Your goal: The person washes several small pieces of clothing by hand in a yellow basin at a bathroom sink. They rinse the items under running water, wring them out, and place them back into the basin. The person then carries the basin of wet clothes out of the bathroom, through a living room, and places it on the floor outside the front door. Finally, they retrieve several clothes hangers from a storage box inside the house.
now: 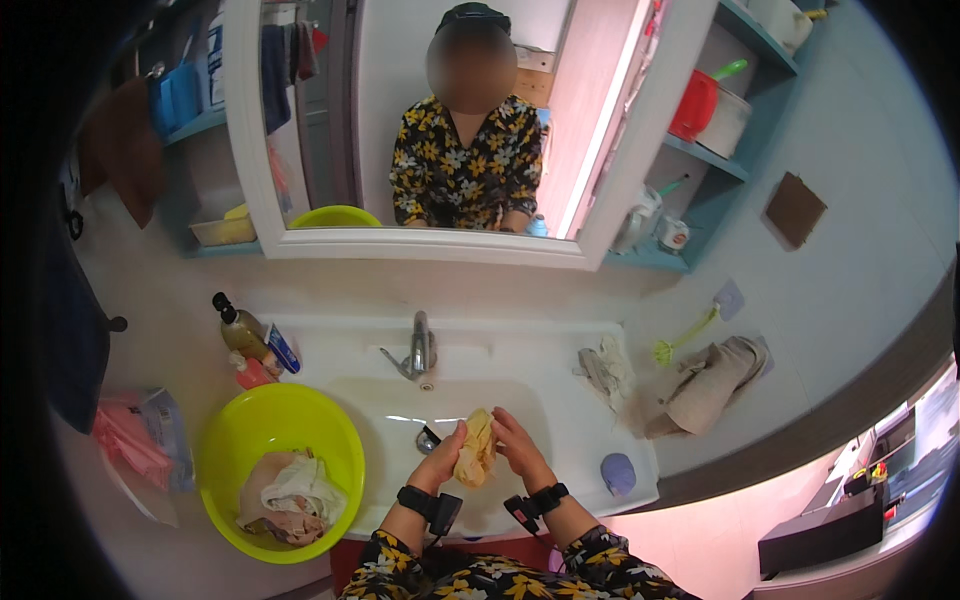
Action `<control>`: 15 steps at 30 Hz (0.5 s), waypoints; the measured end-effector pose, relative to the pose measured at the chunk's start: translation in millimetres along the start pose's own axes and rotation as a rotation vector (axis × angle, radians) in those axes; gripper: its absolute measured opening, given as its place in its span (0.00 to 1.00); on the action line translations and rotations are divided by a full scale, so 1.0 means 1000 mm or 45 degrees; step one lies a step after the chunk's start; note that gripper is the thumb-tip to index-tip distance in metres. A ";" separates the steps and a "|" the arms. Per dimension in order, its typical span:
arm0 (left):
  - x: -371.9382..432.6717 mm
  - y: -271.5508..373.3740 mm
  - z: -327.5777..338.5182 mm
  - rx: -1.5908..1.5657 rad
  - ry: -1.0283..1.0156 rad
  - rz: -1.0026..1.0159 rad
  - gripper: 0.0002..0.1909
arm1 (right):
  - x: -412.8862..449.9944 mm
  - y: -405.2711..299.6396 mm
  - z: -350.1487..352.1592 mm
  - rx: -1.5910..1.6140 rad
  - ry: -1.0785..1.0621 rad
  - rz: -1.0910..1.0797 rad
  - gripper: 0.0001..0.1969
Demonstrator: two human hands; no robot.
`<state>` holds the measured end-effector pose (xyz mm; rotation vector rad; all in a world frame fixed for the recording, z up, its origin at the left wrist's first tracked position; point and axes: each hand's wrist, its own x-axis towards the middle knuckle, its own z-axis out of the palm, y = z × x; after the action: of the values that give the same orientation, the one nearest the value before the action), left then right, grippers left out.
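A crumpled yellow cloth (475, 448) is held between my two hands above the white washbasin (525, 405). My left hand (441, 459) grips its left side, thumb pointing up along it. On the other side, the fingers of my right hand (523, 448) rest against the cloth's edge, with the palm turned inward. Just left of my left hand, a metal drain stopper (426, 441) shows in the bowl. The chrome faucet (420, 349) stands behind, its lever out to the left. Each wrist wears a black strap with a small device.
To the left, a lime-green plastic basin (217, 450) holds white and beige cloths. A pump bottle (244, 330) and a tube (283, 349) stand behind it. On the right ledge lie a wet white cloth (611, 367) and a blue-purple soap-like lump (618, 474). A framed mirror (435, 246) hangs above.
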<state>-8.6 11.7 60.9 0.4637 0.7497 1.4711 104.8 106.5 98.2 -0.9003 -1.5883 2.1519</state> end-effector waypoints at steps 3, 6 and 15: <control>0.005 0.010 -0.024 -0.170 -0.020 0.021 0.31 | 0.033 0.002 0.017 0.277 -0.234 0.074 0.26; 0.020 0.003 -0.071 -0.094 0.172 0.042 0.28 | 0.046 -0.003 0.038 0.049 0.016 -0.070 0.20; 0.048 0.073 -0.109 1.325 1.525 0.970 0.26 | 0.076 -0.014 0.047 -0.247 -0.067 -0.241 0.13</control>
<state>-139.8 46.7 27.2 0.6519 2.5631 1.9300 15.2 121.0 97.0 -0.7200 -1.8530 1.9327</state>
